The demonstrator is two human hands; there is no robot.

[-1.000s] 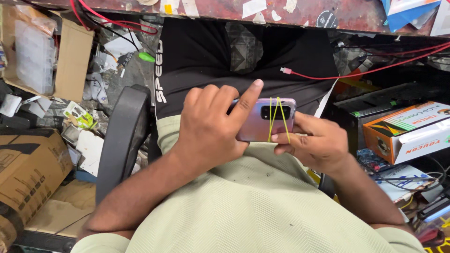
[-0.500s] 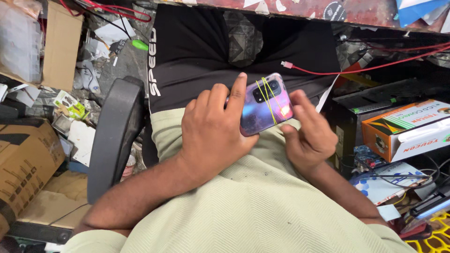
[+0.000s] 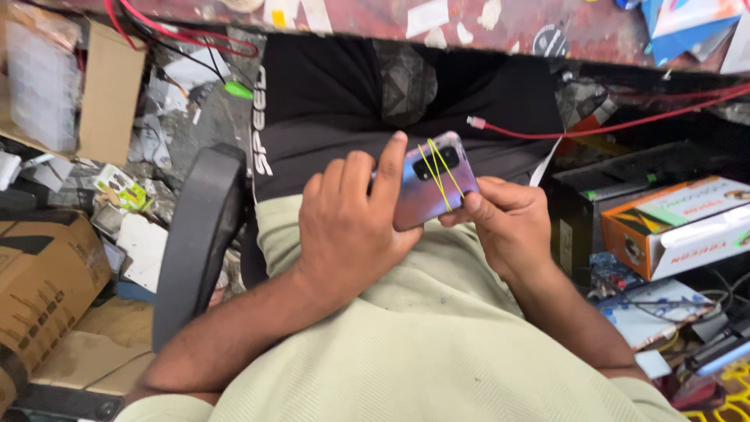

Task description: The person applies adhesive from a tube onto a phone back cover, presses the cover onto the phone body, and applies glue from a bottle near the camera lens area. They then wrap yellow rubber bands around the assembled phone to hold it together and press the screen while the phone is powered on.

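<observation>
Big orange box point(image 3: 678, 227) sits off to the right and the chair armrest point(image 3: 197, 234) to the left, same as a second ago. What changed: the phone point(image 3: 431, 181) has tilted upright over the lap, back side showing, yellow rubber bands point(image 3: 437, 173) across it. Left hand point(image 3: 351, 227) wraps it, fingers curled, index stretched along the edge. Right hand point(image 3: 508, 223) pinches the lower right corner, mostly closed.
</observation>
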